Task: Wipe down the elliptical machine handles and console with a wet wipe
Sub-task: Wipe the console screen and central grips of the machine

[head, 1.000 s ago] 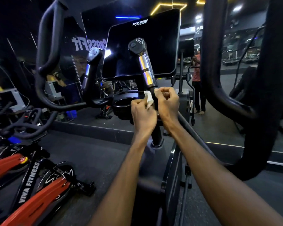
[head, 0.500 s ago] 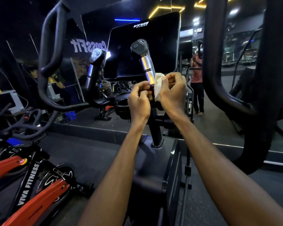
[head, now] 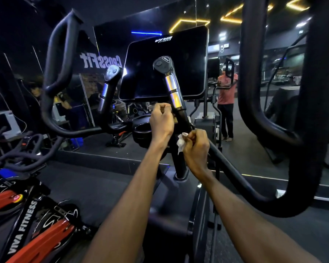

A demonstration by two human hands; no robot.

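Observation:
The elliptical's black console screen (head: 165,63) stands ahead with two short inner handles in front of it. My right hand (head: 197,149) pinches a crumpled white wet wipe (head: 181,142) against the black lower stem of the right inner handle (head: 171,84), below its silver sensor bands. My left hand (head: 160,122) is a curled fist just left of that handle, touching or nearly touching the stem; nothing shows in it. The left inner handle (head: 110,86) stands apart from both hands.
Long curved moving handles rise on the left (head: 59,54) and right (head: 273,103). A round cup holder (head: 142,130) sits below the console. Red spin bikes (head: 36,242) crowd the lower left. A mirror wall ahead reflects a standing person (head: 226,95).
My right hand has slid down the right inner handle with the wipe, from the silver bands to the black stem. My left hand has let go of the wipe and stayed higher.

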